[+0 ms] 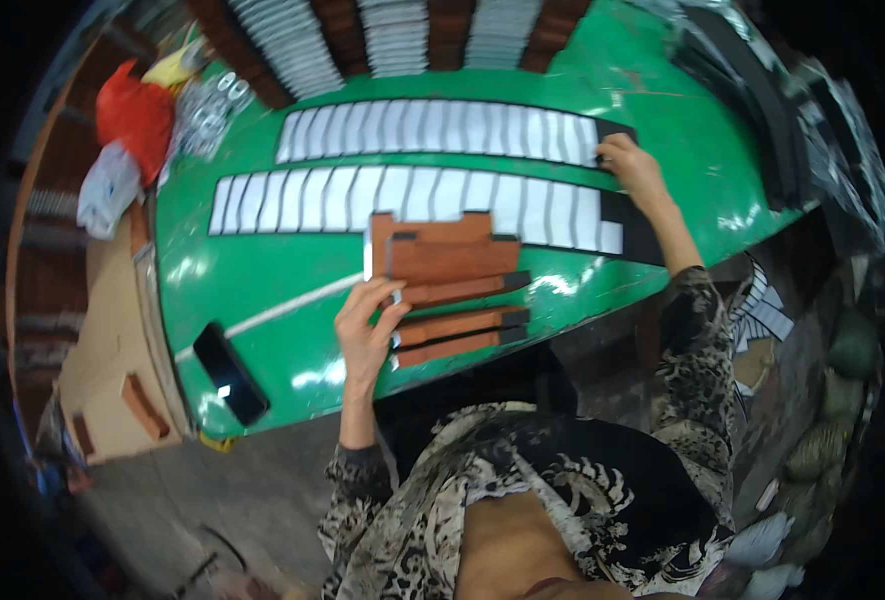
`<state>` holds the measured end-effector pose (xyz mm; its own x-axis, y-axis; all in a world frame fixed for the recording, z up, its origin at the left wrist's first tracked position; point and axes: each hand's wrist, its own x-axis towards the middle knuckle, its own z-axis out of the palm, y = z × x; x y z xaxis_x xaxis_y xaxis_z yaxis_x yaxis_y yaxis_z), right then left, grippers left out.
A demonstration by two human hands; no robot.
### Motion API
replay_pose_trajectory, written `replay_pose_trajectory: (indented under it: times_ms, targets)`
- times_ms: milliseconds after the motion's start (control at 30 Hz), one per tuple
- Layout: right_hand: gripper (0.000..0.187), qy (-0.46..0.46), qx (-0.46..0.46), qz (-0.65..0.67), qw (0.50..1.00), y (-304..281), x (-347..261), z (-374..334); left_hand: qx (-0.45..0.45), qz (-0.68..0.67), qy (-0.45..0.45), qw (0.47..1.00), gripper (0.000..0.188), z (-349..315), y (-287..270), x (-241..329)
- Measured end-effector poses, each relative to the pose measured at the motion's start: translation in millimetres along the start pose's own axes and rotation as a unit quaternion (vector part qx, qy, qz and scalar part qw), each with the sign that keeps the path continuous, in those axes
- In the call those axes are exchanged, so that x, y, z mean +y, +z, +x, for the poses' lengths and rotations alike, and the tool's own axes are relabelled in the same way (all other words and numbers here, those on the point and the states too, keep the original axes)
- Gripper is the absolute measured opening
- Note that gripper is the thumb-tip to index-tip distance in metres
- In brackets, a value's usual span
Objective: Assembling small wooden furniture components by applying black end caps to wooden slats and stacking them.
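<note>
My left hand is closed, thumb and fingers pinching the left end of a reddish-brown strip-shaped piece with a dark right end. Two similar brown pieces lie nearer to me. Just beyond it are wider brown pieces with dark tabs, overlapping a long black sheet with a row of white rectangles. Farther off lies a second black sheet with white rectangles. My right hand pinches at that sheet's right end; what sits between the fingertips is too small to make out.
The green table bears a dark phone at the near left. Stacks of brown and whitish pieces stand at the back. A red bag and a cardboard box are on the left, dark sheets at the far right.
</note>
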<state>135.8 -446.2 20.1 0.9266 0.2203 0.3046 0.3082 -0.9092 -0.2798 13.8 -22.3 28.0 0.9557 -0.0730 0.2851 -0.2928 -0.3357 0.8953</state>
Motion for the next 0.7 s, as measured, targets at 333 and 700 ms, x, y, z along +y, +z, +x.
replay_pose_trajectory:
  times_ms: [333, 700]
  targets:
    - [0.026, 0.292, 0.111, 0.231, 0.922, 4.3, -24.5, -4.4, -0.058, -0.048, -0.016, 0.997, 0.031, -1.3, -5.5, -0.8]
    - [0.028, -0.015, -0.043, 0.294, 0.955, -13.0, -257.7, -44.6, -0.041, -0.111, 0.033, 0.992, 0.028, -1.2, 1.1, -21.5]
